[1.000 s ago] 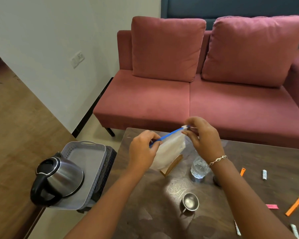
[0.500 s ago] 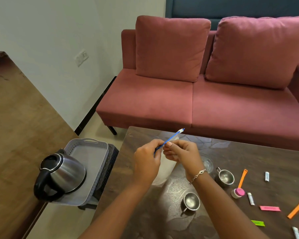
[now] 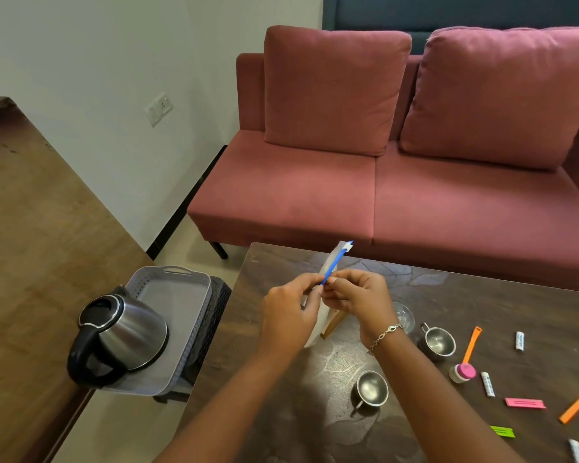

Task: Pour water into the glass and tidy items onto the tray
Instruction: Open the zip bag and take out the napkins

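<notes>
**Pouch seal pinched between both hands above the table**

The blue strip [image 3: 334,266] along the top of a white pouch [image 3: 315,324] is pinched between the fingertips of both hands, which meet at its lower end. The left hand [image 3: 290,310] is closed on the strip from the left, the right hand [image 3: 356,295] from the right, thumbs and forefingers narrow and pressed together; the free end of the strip is left pointing up and away toward the sofa [image 3: 415,182]. The grip is judged to be for pressing or sliding the seal, which would explain why both hands are brought to one spot. The pouch body is hung below the hands, mostly hidden by them, so whether it touches the table [image 3: 281,412] cannot be told.

Just right of the right wrist the glass [image 3: 404,315] is set on the table; whether it holds water cannot be told. Two steel cups [image 3: 371,392] are placed nearby, with clips [image 3: 471,344] and sachets [image 3: 519,340] scattered further right, all still off the tray [image 3: 181,279]. The tray is stood on a stool left of the table, within reach, and the kettle [image 3: 121,342] is rested on its near end. Tidying is judged barely begun.
</notes>
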Motion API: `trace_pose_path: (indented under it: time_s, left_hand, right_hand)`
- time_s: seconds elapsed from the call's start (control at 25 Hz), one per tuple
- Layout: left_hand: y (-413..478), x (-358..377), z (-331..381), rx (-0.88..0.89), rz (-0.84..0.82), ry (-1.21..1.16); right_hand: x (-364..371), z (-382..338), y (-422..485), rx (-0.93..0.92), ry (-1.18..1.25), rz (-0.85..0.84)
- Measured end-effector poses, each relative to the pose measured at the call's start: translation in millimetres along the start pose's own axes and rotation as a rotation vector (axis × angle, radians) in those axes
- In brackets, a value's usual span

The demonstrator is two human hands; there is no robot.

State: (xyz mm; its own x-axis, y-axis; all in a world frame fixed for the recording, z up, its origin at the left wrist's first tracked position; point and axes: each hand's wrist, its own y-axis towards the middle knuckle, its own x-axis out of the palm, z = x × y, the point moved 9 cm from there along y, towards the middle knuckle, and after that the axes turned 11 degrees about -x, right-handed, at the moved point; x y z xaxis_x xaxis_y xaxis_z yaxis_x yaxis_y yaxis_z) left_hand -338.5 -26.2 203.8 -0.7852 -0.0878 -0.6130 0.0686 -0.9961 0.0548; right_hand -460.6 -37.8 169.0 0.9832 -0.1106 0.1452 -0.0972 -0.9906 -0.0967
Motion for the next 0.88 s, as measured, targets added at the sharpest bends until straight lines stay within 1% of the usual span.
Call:
trace_pose_path:
  time_s: [0.12, 0.32, 0.56, 0.88]
  left_hand:
    - [0.7, -1.3, -2.1, -0.024, 0.013, -0.032]
    - [1.0, 0.5, -3.5, -0.041, -0.019, -0.061]
    - [1.2, 0.0, -3.7, -0.069, -0.04, -0.117]
    - [2.7, 2.3, -3.7, -0.088, -0.03, -0.067]
  right_hand:
    - [-0.3, 0.8, 0.2, 0.008, 0.002, 0.0]
    - [-1.4, 1.1, 0.6, 0.008, 0.002, 0.013]
    - [-0.2, -0.9, 0.9, -0.015, -0.066, 0.002]
    - [-0.9, 3.4, 3.0, -0.015, -0.172, 0.005]
